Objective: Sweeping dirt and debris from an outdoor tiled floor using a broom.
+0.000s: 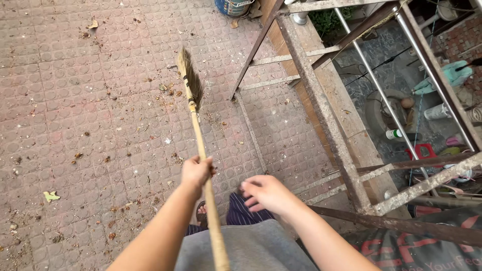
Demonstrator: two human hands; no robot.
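The person is standing on a floor of reddish paving tiles stamped with rings, looking down along a long broom. The left hand is wrapping its fingers tightly around the pale wooden handle, partway up its length, while the lower end of the handle is running past the grey shirt at the bottom edge of the view. The broom is slanting away from the body, and its straw head is lying against the tiles up ahead, bristles pointing away. The right hand is hovering just beside the handle without touching it, fingers loosely spread and slightly curled, gripping nothing. Dry leaf scraps and crumbs of dirt are lying scattered around the straw head, and a single yellow-green leaf is sitting well apart on the left. Below the hands, a sandalled foot and a striped trouser leg are showing. To the right, a rusty metal frame of angled bars is standing along the edge of the floor, and past it a lower yard is showing, with a red stool among other small clutter. A blue bucket is sitting at the top edge.
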